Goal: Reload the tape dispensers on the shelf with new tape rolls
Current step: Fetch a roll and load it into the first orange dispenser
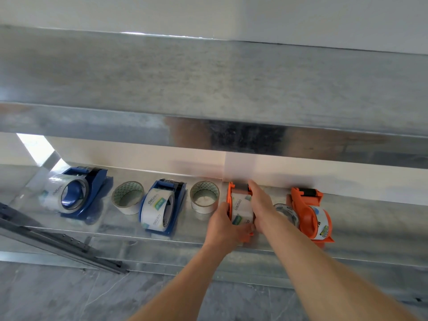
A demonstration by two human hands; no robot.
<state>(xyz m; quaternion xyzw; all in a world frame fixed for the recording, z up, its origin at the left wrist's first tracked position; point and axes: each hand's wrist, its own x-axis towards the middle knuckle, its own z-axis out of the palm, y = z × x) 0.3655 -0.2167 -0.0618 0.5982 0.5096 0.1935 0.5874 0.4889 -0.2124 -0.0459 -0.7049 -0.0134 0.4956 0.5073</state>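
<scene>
orange dispenser (pixel 240 205) near shelf (pixel 254 245) front lip, low shelf above | left hand (pixel 223 224), right hand (pixel 260 203) grips closed around it, one each side

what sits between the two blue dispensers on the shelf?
One loose tape roll, lying flat with its core facing up, between the left blue dispenser and the second blue dispenser. Head view shows it.

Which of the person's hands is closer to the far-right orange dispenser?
Right. The right hand is on the middle orange dispenser, on the side facing the far-right orange dispenser. The left hand grips its opposite side, farther away.
</scene>
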